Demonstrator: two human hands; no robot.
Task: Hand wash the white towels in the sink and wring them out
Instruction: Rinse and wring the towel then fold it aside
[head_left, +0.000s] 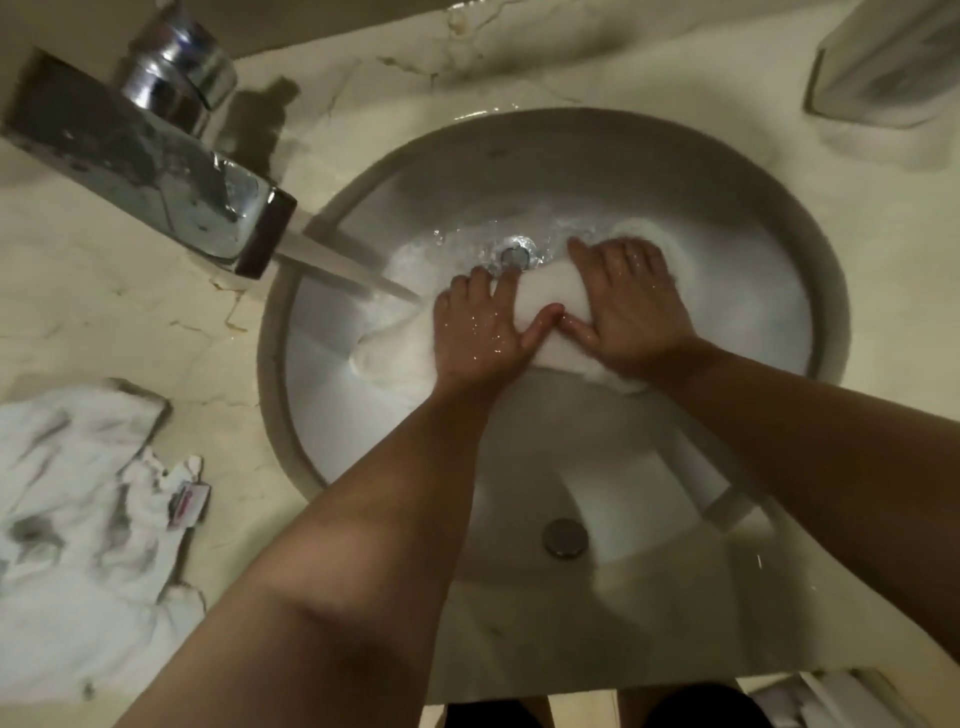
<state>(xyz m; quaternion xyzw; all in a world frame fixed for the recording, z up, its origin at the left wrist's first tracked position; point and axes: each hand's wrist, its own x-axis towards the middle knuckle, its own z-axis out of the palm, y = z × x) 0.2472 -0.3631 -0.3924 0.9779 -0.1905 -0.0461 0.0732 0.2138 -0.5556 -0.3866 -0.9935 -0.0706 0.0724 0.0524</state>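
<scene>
A white towel (545, 306) lies bunched into a thick roll in the bottom of the round sink (810, 291), its long axis running from the lower left of the basin up toward the upper right, one end trailing out at the left under the falling water and the other end bulging past the far hand near the middle right of the frame. Both hands bear down on top of the roll side by side, so the towel sits beneath and between them: the left hand (475, 327) covers its left part with fingers spread and bent over the far edge, the right hand (626, 306) covers its right part with fingers spread flat, and the two thumbs meet in a V at the centre of the roll. How far the fingertips tuck round the cloth cannot be made out, since they are hidden on the far side. The middle of the towel is largely covered by the hands, and its wet edges blur into the bright, foamy water around the drain (515, 254), just beyond the fingers. A chrome tap (171, 171) reaches in from the upper left, its stream landing just left of the left hand. On the marble worktop (130, 322) at the lower left lies a second white towel (78, 519), crumpled and cut off by the frame edge, with a small tag at its right side too blurred to read.
</scene>
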